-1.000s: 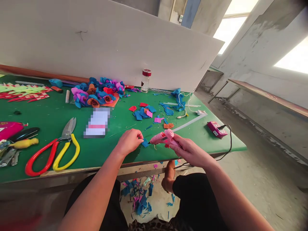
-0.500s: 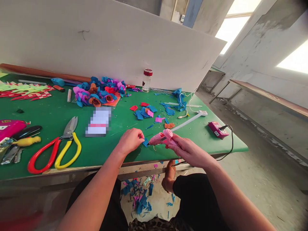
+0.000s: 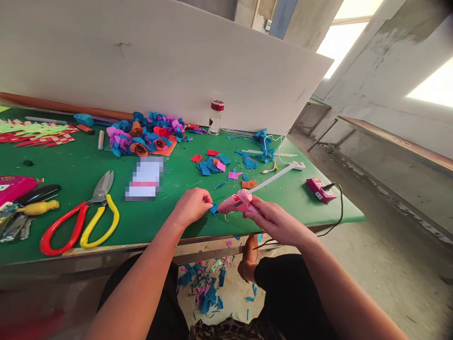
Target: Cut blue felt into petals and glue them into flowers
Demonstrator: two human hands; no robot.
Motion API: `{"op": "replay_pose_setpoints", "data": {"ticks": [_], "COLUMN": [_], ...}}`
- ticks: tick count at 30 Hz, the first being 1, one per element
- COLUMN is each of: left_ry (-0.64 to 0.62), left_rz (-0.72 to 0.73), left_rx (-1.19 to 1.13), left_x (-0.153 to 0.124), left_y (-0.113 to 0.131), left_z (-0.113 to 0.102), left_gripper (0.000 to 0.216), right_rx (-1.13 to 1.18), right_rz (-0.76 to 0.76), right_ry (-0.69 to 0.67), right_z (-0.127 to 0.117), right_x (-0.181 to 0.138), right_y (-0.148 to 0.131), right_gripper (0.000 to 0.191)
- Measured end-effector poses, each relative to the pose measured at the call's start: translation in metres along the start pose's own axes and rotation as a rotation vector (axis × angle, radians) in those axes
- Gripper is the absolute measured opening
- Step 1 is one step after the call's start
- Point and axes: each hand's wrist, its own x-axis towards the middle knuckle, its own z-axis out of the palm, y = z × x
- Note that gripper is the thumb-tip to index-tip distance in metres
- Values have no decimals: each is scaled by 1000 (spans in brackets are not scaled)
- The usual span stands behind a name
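My right hand (image 3: 272,218) grips the handle of a pink hot glue gun (image 3: 234,203), with a long clear glue stick (image 3: 271,177) coming out of its back. My left hand (image 3: 193,206) is closed in a pinch on a small blue paper piece (image 3: 214,208) low over the table's front edge. The glue gun's nozzle points left, close beside that piece; whether they touch I cannot tell. Just behind my hands lies a loose group of blue, red and pink paper pieces (image 3: 212,165).
Big scissors (image 3: 99,200) with red and yellow handles lie left, near a phone-like blurred rectangle (image 3: 145,178). Paper flowers (image 3: 141,134) are heaped at the back, left of a red-lidded jar (image 3: 215,118). A pink power socket (image 3: 321,190) with a black cable sits right on the green table (image 3: 141,226).
The glue gun's nozzle has shifted slightly up from the blue paper piece. My left hand has barely moved and still pinches the piece.
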Motion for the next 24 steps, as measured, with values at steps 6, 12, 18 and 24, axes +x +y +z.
{"op": "replay_pose_setpoints", "data": {"ticks": [6, 12, 18, 24], "left_ry": [-6, -12, -18, -19], "left_rz": [-6, 3, 6, 9], "left_rx": [9, 19, 25, 30], "left_x": [0, 1, 1, 2], "left_y": [0, -1, -1, -3], "left_z": [0, 1, 1, 1], "left_gripper": [8, 7, 7, 8], "right_rx": [-2, 2, 4, -21], "right_rz": [-4, -5, -23, 12], "right_ry": [-3, 8, 14, 4], "right_z": [1, -1, -2, 0], "right_x": [0, 1, 1, 1], "right_y": [1, -4, -5, -2], "right_gripper": [33, 34, 33, 32]}}
